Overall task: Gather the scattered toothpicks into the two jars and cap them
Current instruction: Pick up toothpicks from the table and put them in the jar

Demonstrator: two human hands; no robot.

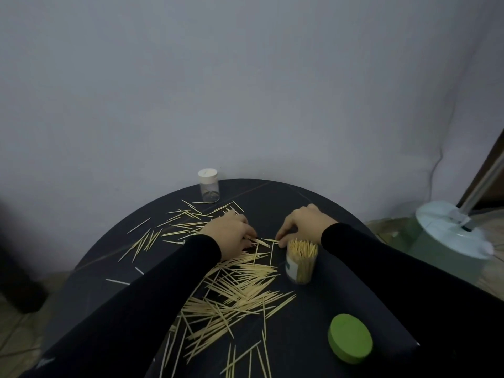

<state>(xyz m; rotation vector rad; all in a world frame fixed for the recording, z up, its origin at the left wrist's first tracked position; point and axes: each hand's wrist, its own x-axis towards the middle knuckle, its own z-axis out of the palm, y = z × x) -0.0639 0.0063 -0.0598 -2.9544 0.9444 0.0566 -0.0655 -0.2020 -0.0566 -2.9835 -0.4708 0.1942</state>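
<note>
Many pale toothpicks (240, 285) lie scattered over the dark round table (313, 336). An uncapped clear jar (301, 261), packed with upright toothpicks, stands at the middle right. Its green cap (350, 339) lies flat near the front right. A second clear jar (209, 185) with a white cap on it stands at the table's far edge. My left hand (231, 236) and my right hand (305, 223) meet just left of the open jar. Together their fingertips pinch a small bundle of toothpicks (268, 241) low over the table.
A grey wall rises right behind the table. On the floor to the right stands a pale round base (452, 230) with a slanted pole. A dark object (19, 268) sits on the floor at the left.
</note>
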